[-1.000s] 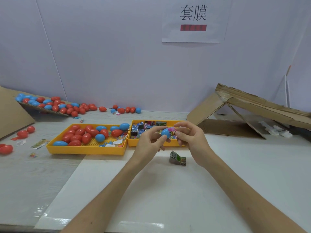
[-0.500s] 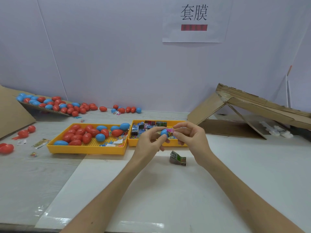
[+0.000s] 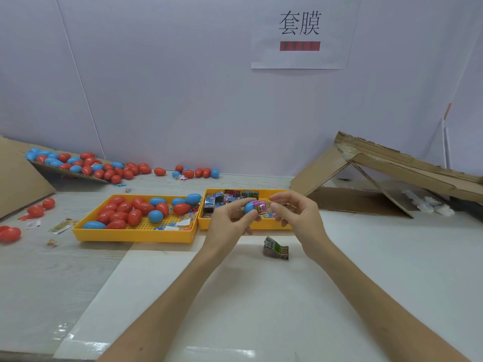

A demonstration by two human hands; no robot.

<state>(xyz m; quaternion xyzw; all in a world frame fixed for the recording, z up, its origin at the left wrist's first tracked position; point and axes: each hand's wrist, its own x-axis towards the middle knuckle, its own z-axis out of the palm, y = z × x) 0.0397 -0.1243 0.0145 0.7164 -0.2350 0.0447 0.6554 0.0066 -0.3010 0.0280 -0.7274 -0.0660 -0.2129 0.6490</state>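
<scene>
Above the front rim of the right yellow tray (image 3: 243, 226), my left hand (image 3: 230, 222) grips a blue plastic egg (image 3: 250, 207) by its left end. A pink printed film sleeve (image 3: 260, 206) sits partway over the egg's right end. My right hand (image 3: 295, 214) pinches that sleeve from the right with thumb and fingertips. A crumpled green printed sleeve (image 3: 276, 249) lies on the white mat just below my hands. The right tray holds several folded printed sleeves (image 3: 220, 198).
The left yellow tray (image 3: 133, 235) holds several red and blue eggs. More eggs (image 3: 86, 164) lie along the back wall and on a cardboard ramp at far left. A folded cardboard shelter (image 3: 379, 176) stands at right. Loose eggs (image 3: 10, 233) and wrappers lie at left.
Both hands have stayed in place over the right tray. The pink sleeve has shifted slightly on the egg's right end as my right fingers work it.
</scene>
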